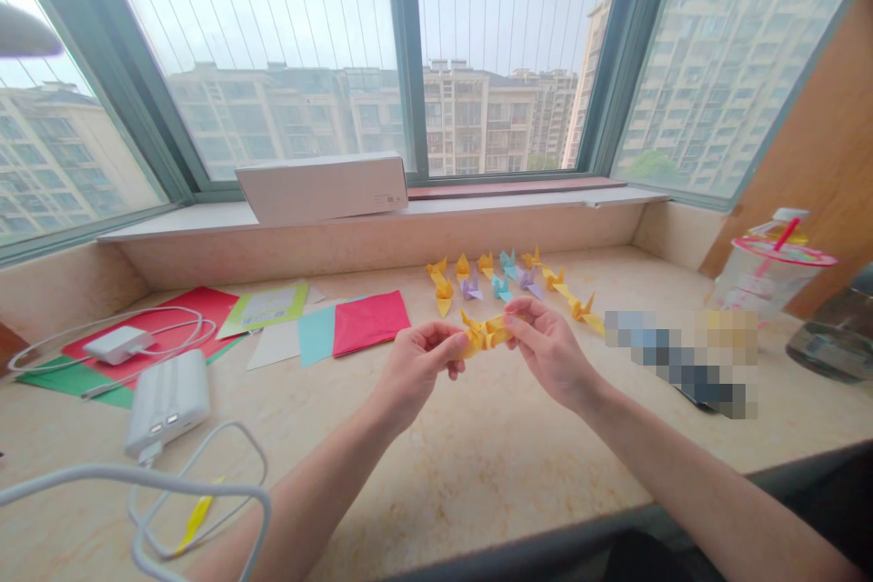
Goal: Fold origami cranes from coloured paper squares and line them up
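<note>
Above the stone counter, my left hand (431, 355) and my right hand (549, 344) are both closed on a yellow origami crane (486, 334). My left fingers pinch its left end and my right fingers its right end, so the paper stretches between them. Fingertips hide both ends. Just behind it stand several folded paper cranes in loose rows, among them a yellow crane (444, 299), a purple crane (471, 287) and a blue crane (502, 288). Another yellow crane (583, 309) sits close to the right hand.
Red paper (372, 323), light blue paper (316, 334) and other sheets lie at left. Nearer me are a white power bank (169, 400), a charger (119, 345) and looping cables. A lidded cup (767, 277) stands at right by a blurred-out patch. A white box (320, 189) rests on the windowsill.
</note>
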A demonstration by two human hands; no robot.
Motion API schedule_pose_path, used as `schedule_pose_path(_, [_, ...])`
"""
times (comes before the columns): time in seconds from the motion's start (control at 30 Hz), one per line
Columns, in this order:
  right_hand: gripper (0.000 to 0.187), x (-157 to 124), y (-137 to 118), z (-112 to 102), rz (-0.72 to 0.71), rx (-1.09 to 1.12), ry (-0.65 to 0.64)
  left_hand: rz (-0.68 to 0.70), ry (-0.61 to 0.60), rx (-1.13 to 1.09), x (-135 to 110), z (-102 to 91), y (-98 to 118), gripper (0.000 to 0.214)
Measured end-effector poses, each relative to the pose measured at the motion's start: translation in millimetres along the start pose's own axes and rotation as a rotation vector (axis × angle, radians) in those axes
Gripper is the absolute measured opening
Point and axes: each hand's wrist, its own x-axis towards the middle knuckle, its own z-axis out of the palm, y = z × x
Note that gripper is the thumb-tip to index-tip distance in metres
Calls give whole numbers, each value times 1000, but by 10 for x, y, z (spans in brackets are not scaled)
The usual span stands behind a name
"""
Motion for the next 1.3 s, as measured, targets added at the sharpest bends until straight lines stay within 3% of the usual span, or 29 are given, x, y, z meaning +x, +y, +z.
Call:
schedule_pose_path(0.17, [21,3,-47,29,32,108,15,-12,-4,-44,-4,6,18,25])
schedule_pose_path(0.57, [27,18,-42,21,45,131,52,-63,35,-143,-26,62,75,30])
schedule_pose_path(0.9, [37,49,-6,-37,92,-40,46,-226,-239,-96,-88,61,79,31])
schedule_pose_path(1.17, [37,66,-5,-64,95,-25,43,-210,-223,-48,-100,69,112,34])
schedule_pose_path(1.3, [35,73,40,-71,52,-145,13,-186,-241,-80,-106,71,113,32])
